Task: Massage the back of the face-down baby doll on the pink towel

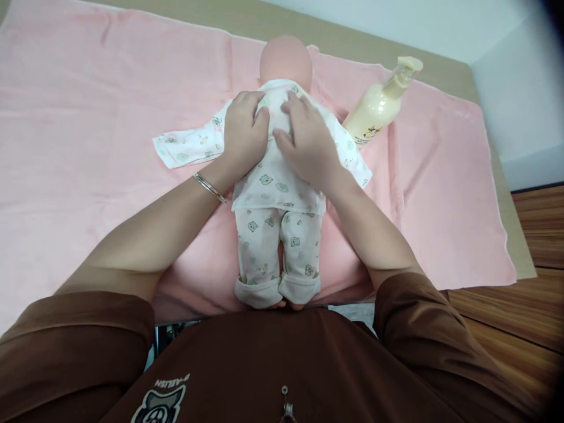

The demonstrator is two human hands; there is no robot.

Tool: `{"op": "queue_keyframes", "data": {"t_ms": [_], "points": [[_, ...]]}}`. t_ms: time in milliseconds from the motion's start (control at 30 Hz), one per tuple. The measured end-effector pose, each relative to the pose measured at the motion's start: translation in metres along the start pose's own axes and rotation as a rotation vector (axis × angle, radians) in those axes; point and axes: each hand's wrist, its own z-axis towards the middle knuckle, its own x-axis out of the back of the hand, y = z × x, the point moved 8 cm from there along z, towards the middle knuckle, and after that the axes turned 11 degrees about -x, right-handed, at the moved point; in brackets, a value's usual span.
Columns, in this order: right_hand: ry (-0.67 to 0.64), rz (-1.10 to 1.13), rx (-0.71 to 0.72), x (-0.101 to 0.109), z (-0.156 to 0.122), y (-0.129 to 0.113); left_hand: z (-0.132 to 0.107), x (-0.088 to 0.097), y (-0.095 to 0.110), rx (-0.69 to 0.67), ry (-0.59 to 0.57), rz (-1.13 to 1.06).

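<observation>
A baby doll [284, 59] lies on a pink towel [88, 106], head away from me, feet at the near table edge. It wears a white printed top [268, 182] and matching trousers [277, 252]. My left hand [244, 130] lies flat on the doll's upper body, fingers spread toward the collar. My right hand [306, 138] rests beside it on the right side of the chest, fingers stretched out and pressing the cloth. Neither hand holds anything. A thin bangle [209, 187] sits on my left wrist.
A cream pump bottle [379, 106] lies tilted on the towel just right of the doll's shoulder. The towel covers a beige table [506, 194] whose right edge meets a wooden floor [537, 247]. A white wall stands behind.
</observation>
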Motion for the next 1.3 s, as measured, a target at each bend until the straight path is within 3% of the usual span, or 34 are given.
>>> {"op": "queue_keyframes", "data": {"t_ms": [100, 167, 367, 433, 533, 667, 800, 900, 1100, 1167, 1300], "points": [[-0.002, 0.074, -0.149, -0.001, 0.017, 0.036, 0.0, 0.0, 0.005, -0.053, 0.026, -0.012], [0.019, 0.032, -0.195, 0.0, 0.015, 0.038, 0.0, 0.001, 0.006, -0.069, 0.064, -0.04], [0.07, -0.192, -0.098, 0.01, -0.023, -0.017, -0.003, 0.007, 0.003, -0.035, 0.127, -0.157], [0.057, -0.158, -0.079, 0.01, -0.022, -0.019, -0.002, 0.008, 0.005, -0.023, 0.093, -0.11], [0.004, -0.028, -0.139, 0.005, -0.004, 0.007, -0.002, 0.009, 0.014, -0.036, 0.024, 0.015], [-0.055, 0.067, -0.233, -0.005, 0.02, 0.047, -0.009, 0.015, 0.043, -0.136, -0.061, 0.225], [-0.051, 0.04, -0.172, -0.005, 0.023, 0.047, -0.016, 0.018, 0.062, -0.181, -0.121, 0.199], [-0.039, 0.003, -0.158, 0.001, 0.013, 0.033, -0.01, 0.015, 0.048, -0.154, -0.133, 0.163], [-0.028, -0.083, -0.113, 0.01, -0.008, 0.002, 0.01, -0.012, -0.015, 0.041, -0.202, -0.041], [-0.041, -0.043, -0.132, 0.008, -0.002, 0.009, 0.011, -0.01, -0.013, 0.026, -0.194, -0.027], [-0.106, 0.068, -0.17, -0.002, 0.018, 0.04, 0.0, 0.006, 0.023, -0.101, -0.187, 0.048]]}}
